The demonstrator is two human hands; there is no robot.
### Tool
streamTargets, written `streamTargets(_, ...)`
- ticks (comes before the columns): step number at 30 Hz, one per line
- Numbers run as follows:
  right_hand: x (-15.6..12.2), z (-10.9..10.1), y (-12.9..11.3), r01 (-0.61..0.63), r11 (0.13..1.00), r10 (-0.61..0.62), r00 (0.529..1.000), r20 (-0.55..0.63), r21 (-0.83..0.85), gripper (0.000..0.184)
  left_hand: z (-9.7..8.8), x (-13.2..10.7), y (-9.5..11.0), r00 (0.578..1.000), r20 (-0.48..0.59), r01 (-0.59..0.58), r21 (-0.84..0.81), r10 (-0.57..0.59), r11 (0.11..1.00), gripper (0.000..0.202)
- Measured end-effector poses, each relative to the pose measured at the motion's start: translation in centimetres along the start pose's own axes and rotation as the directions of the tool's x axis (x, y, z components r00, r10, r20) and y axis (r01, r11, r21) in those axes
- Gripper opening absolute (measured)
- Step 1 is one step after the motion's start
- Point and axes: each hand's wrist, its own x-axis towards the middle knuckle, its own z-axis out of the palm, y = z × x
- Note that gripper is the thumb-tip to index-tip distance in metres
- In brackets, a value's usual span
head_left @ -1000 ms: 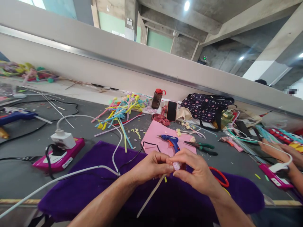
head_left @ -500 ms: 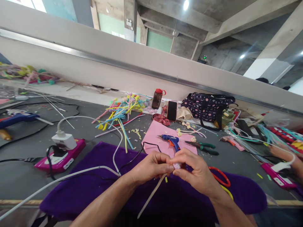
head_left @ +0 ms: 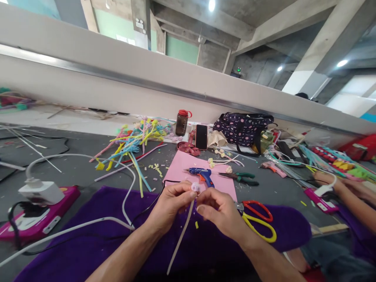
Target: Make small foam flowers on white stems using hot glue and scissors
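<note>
My left hand (head_left: pixel 172 201) pinches a small pale lilac flower (head_left: pixel 195 187), seemingly of fuzzy pipe cleaner, between thumb and fingertips. From it a long cream stem (head_left: pixel 181 239) hangs down over the purple cloth (head_left: pixel 117 211). Close by on the right is my right hand (head_left: pixel 221 211), fingers curled, with a gap between thumb and forefinger; whether a fingertip touches the flower I cannot tell. Beyond both hands a blue glue gun (head_left: pixel 201 175) lies on a pink sheet (head_left: pixel 178 166). Scissors with red and yellow handles (head_left: pixel 260 227) rest by my right wrist.
Green-handled pliers (head_left: pixel 242 178) lie across the sheet's right edge. Coloured pipe cleaners (head_left: pixel 132 145), a bottle (head_left: pixel 182 123), a phone (head_left: pixel 201 137) and a dark bag (head_left: pixel 242 131) stand behind. White cable (head_left: pixel 133 188) loops at left from a pink power strip (head_left: pixel 58 209). Another person's hand (head_left: pixel 326 180) is at right.
My right hand's fingers have come away from their pinch around the flower, which now shows more fully in my left hand. The view has turned right, revealing the scissors more fully.
</note>
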Motion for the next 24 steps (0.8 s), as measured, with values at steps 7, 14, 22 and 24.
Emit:
streamTargets(7,1.5,1.5,0.3,-0.023,0.994,0.017,0.998,0.053,0.109,0.015,0.3,0.0,0.0,0.998,-0.048,-0.047,-0.104,0.042,0.993,0.011)
streamTargets(14,2.3,1.4,0.3,-0.034,0.984,0.013,0.993,0.118,0.173,0.014,0.1,0.0,0.2,0.996,-0.084,0.015,-0.092,-0.022,0.996,0.017)
streamTargets(22,2.4,1.8,0.8,-0.076,0.965,0.048,0.992,0.117,0.25,0.016,-0.2,0.3,0.0,0.997,-0.044,0.055,-0.121,-0.06,0.991,0.022)
streamTargets(24,2.3,1.9,1.1,-0.1,0.963,0.069,0.989,0.129,0.251,0.017,-0.4,0.5,-0.2,0.994,-0.052,0.086,-0.135,-0.094,0.987,0.023)
